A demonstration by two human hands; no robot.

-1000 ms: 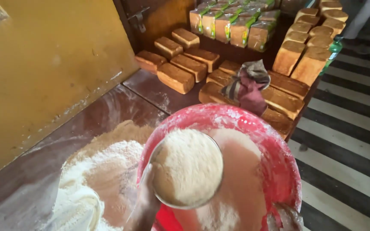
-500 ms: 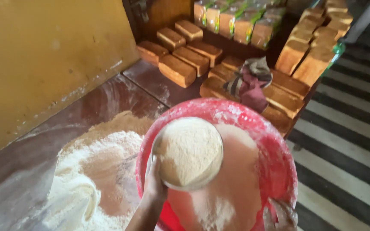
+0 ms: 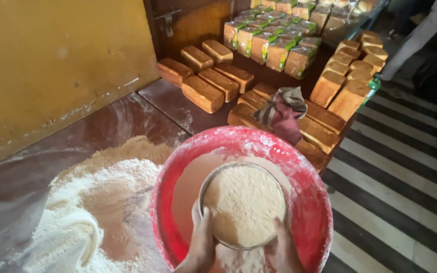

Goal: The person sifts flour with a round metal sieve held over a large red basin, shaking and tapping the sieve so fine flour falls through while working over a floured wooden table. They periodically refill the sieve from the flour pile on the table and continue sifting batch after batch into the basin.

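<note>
We note a round metal-rimmed sieve (image 3: 243,205) heaped level with coarse pale-yellow meal, held by both hands over a large red plastic basin (image 3: 315,202); the left hand (image 3: 202,237) clasps the rim's near left edge with fingers curled up its side, the right hand (image 3: 285,246) clasps the near right edge likewise, neither spread flat. Under the sieve, the basin floor already carries a layer of fine pale flour, and its inner wall is dusted white, so we judge that some sifting is done; the sieve remains nearly full, so most of this load looks still unsifted. Just left of the left hand lies a broad heap of white and tan flour (image 3: 102,202) on the dark wooden tabletop (image 3: 102,126), with a white flour-coated lump (image 3: 72,237) at its near edge; we judge that heap as stock yet to go through. Beyond the hands, past the basin's far rim, rows of brown rectangular bread loaves (image 3: 203,93) lie unwrapped on the same surface, with a crumpled maroon and grey cloth (image 3: 281,114) on top of some. Farther off stand loaves in clear wrappers with green and yellow print (image 3: 264,43). To the left rises a yellow painted wall (image 3: 51,60); to the right of the hands runs a black and white striped floor (image 3: 405,177).
</note>
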